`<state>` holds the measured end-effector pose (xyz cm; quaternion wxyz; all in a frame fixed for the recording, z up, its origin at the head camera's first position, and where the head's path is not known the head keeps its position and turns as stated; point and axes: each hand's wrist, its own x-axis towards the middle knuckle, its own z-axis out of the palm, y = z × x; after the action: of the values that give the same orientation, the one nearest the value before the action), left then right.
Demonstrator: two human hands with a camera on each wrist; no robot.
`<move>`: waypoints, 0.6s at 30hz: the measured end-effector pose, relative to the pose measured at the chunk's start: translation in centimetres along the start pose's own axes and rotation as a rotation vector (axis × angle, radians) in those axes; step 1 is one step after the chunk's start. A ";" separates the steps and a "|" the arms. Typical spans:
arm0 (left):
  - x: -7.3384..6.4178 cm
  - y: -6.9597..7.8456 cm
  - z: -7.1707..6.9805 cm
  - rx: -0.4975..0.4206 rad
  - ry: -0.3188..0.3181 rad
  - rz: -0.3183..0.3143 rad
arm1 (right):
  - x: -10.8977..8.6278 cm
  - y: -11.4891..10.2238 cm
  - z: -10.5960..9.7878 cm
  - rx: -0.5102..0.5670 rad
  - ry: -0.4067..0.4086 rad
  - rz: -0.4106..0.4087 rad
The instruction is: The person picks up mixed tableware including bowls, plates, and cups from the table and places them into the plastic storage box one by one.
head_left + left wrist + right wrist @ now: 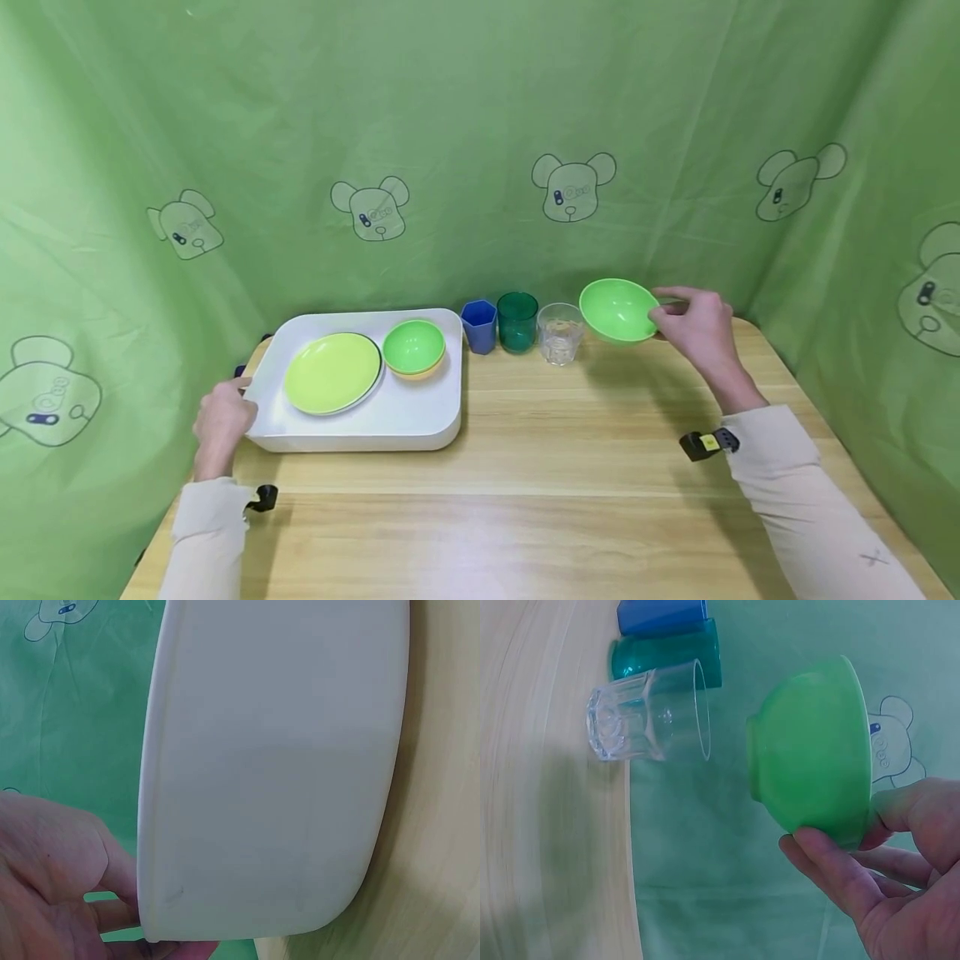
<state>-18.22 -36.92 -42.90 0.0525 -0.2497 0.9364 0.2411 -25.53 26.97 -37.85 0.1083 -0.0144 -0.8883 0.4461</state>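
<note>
The green bowl point(618, 310) is in the air above the far right of the counter point(525, 467), just right of the glasses, its mouth upward. It's smooth, glossy and rounded, with a narrow raised foot. My right hand point(697, 327) pinches its right side, fingertips against the outer wall.

Left of it, three vessels line the far edge: a clear glass point(560, 337) with a faceted lower part, a see-through dark green cup point(517, 323) and a six-sided blue cup point(480, 327).

Further left is the white tray point(420, 417), deep-walled with rounded corners. My left hand point(225, 410) is at its left end, fingers reaching behind the rim; with the tips partly hidden, I can't fairly tell whether they grip or just touch.

In the tray, a smaller green bowl point(414, 347) nests in an orange bowl point(420, 375), two in all. Just left, a flat, round yellow-green plate point(332, 373) covers at least one more, whose dark edge shows.

The counter has a pale wood grain. Around it hangs creased green cloth point(465, 100) printed with six mouse-like heads, their lettering too small to read.
</note>
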 end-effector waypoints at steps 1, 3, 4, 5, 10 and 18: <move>0.0 0.0 0.0 0.002 0.000 0.001 | -0.1 -0.1 0.0 -0.002 -0.002 -0.004; 0.1 -0.1 0.0 0.005 0.003 0.004 | -0.2 -0.3 0.1 -0.010 -0.006 -0.013; 0.1 -0.1 0.0 0.006 0.005 0.005 | -0.3 -0.4 0.1 -0.012 -0.008 -0.017; 0.2 -0.1 0.0 0.005 0.006 0.005 | -0.5 -0.6 0.2 -0.014 -0.012 -0.020; 0.3 -0.1 0.1 0.003 0.012 0.017 | -1.0 -1.1 0.5 0.003 -0.034 -0.043; 0.2 -0.5 0.4 -0.023 0.024 0.058 | -1.5 -1.5 1.6 0.010 -0.047 -0.080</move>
<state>-18.19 -37.25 -43.51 0.0315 -0.2260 0.9409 0.2504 -24.27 24.61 -37.85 0.1052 0.0321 -0.8882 0.4460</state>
